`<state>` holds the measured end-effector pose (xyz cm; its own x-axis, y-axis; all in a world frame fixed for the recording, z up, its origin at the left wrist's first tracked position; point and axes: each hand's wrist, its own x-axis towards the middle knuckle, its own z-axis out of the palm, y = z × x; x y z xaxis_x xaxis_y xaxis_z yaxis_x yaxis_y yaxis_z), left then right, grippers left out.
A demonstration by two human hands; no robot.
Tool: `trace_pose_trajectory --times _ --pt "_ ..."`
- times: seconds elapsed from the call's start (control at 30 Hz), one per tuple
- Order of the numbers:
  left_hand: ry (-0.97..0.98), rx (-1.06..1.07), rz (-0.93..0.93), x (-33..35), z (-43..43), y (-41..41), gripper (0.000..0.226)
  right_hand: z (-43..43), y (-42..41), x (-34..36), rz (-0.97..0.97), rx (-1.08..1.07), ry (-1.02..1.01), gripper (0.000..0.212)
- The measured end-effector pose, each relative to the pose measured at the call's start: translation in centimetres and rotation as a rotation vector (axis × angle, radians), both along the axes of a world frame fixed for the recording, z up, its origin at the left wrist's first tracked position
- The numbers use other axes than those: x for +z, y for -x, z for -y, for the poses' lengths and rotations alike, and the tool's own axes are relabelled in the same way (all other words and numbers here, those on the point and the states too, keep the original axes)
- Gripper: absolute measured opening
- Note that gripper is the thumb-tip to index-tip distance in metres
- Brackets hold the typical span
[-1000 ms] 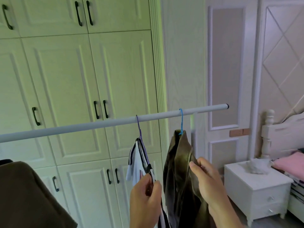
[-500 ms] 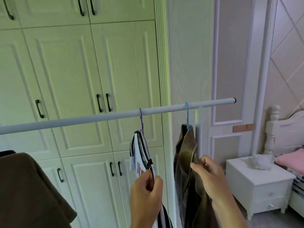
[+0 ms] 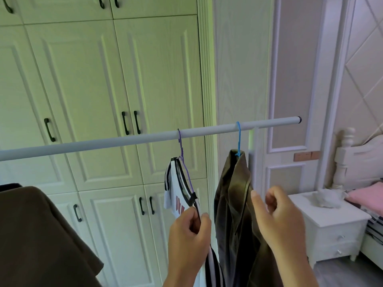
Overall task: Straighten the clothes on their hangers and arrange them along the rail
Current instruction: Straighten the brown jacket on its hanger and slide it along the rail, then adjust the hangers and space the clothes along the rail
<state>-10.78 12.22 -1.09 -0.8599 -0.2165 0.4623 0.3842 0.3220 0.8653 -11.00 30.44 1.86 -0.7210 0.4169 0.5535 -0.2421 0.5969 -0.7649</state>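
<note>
A grey rail (image 3: 124,142) runs from the left edge to its free end at the right. From a purple hanger (image 3: 179,141) hangs a white shirt (image 3: 174,195) with black trim and red print. My left hand (image 3: 188,235) pinches its trimmed shoulder edge. To the right, an olive-brown jacket (image 3: 232,195) hangs from a blue hanger (image 3: 238,137). My right hand (image 3: 277,218) is beside the jacket's right shoulder, its thumb at the fabric's edge. The fingers are loosely curled, and no cloth shows between them.
A brown garment (image 3: 41,235) fills the lower left corner. Pale green wardrobe doors (image 3: 83,100) stand behind the rail. A white nightstand (image 3: 333,228) and a bed with a pink pillow (image 3: 371,195) are at the right.
My right hand has let go of the jacket's shoulder and drifted slightly up and right. My left hand keeps its pinch on the white shirt. The camera moved closer.
</note>
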Motion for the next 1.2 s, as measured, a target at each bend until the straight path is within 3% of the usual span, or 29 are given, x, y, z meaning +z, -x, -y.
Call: trace_pose_trajectory --times 0.1,0.23,0.53,0.83,1.07,1.2 --pt "0.026 -0.049 -0.035 0.0 0.4 -0.6 0.048 0.2 -1.3 0.9 -0.075 -0.093 0.018 0.033" --pt "0.027 -0.084 -0.063 0.4 1.8 -2.4 0.043 0.8 -3.1 2.5 -0.166 -0.053 0.065 0.031" --pt "0.156 0.140 -0.112 1.5 13.2 -6.2 0.028 11.3 -6.2 4.5 -0.359 0.393 0.104 0.020" --pt "0.181 0.450 -0.172 3.1 27.9 -12.8 0.024 25.7 -4.3 0.7 -0.080 0.741 0.198 0.026" --pt "0.251 0.708 -0.219 3.6 37.0 -18.0 0.027 37.8 -6.0 -2.7 0.092 0.940 0.076 0.035" --pt "0.193 0.866 -0.194 3.4 42.6 -20.2 0.016 43.9 -7.4 -3.3 0.148 1.013 0.016 0.030"
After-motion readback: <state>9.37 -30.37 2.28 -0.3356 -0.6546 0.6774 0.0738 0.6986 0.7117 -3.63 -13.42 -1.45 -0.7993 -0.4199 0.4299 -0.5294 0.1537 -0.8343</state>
